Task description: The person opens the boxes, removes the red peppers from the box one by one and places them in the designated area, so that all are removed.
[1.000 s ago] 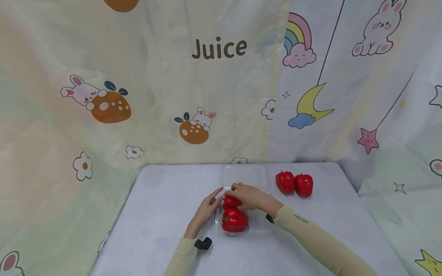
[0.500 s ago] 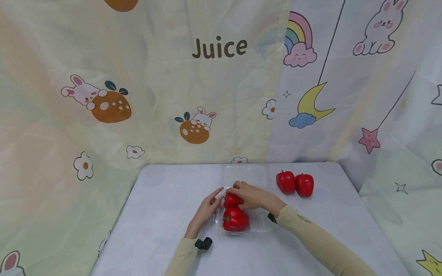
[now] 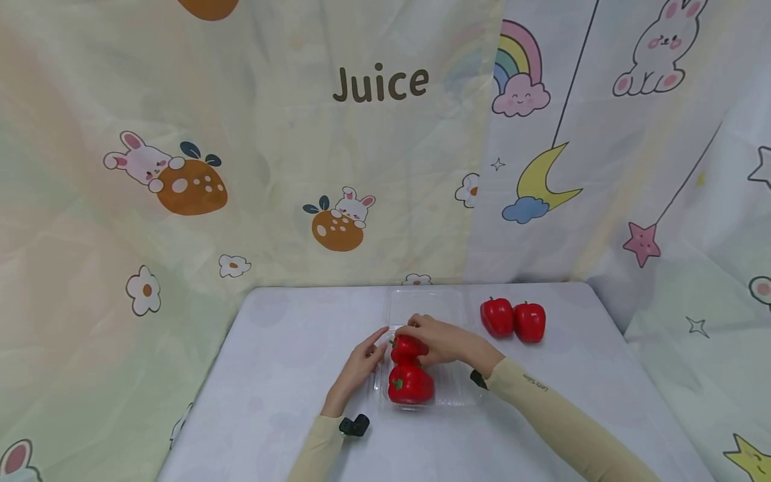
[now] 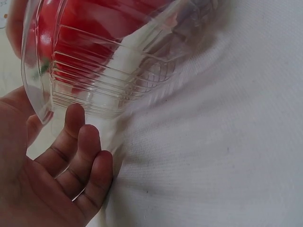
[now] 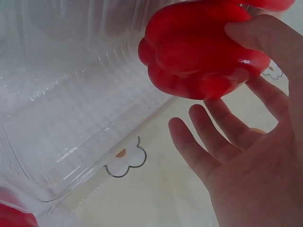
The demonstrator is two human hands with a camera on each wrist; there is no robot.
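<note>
My right hand point(image 3: 442, 339) grips a red bell pepper point(image 5: 199, 52), its thumb on one side and fingertips on the other. The pepper is at the back left of a clear plastic clamshell container point(image 5: 71, 118). In front of it, a second red bell pepper point(image 3: 411, 384) lies inside, green stem toward the left. My left hand point(image 3: 359, 365) is at the container's left side. In the left wrist view its loosely bent fingers point(image 4: 88, 139) reach the ribbed wall near the rim.
Two more red bell peppers, one point(image 3: 497, 318) beside the other point(image 3: 530, 323), stand at the back right of the white-covered table point(image 3: 289, 335). The container's open lid point(image 3: 424, 306) lies toward the back. A printed curtain point(image 3: 271, 134) hangs behind.
My right hand has shifted slightly to the right with the held pepper, more of which now shows. The front pepper has turned a little; my left hand stays in place.
</note>
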